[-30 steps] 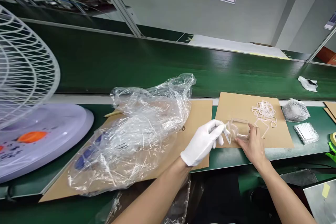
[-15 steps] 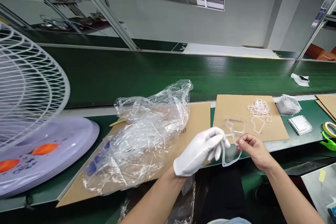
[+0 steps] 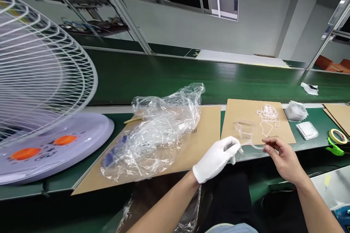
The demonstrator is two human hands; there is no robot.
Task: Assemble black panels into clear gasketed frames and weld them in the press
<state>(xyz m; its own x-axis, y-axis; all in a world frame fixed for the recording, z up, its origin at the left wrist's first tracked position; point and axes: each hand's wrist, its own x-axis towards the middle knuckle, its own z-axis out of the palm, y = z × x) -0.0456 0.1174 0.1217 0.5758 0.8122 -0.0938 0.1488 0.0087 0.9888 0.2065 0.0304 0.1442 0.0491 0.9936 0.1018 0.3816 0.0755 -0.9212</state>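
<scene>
Translucent frame [image 3: 256, 147] — ends hidden in the pinch of both hands [image 3: 217, 156] [image 3: 283, 157], shape unclear

Along the table [image 3: 314, 114], left to right: fan [image 3: 41, 91], sheet [image 3: 209, 127] under a bag [image 3: 164, 127], second sheet [image 3: 230, 116] carrying a case [image 3: 247, 129] left of strips [image 3: 267, 113], packs [image 3: 296, 111], then tape [image 3: 331, 134] with scissors [image 3: 337, 151] before it. A belt [image 3: 169, 72] runs behind. Near the second sheet's front edge, a strip [image 3: 256, 147] spans left hand [image 3: 217, 157] to right hand [image 3: 283, 157].

I see a white glove [image 3: 217, 158], a whitish frame [image 3: 251, 143], tan card [image 3: 240, 111], and, at the green bench's [image 3: 314, 114] front edge, yellow tape [image 3: 339, 141].
</scene>
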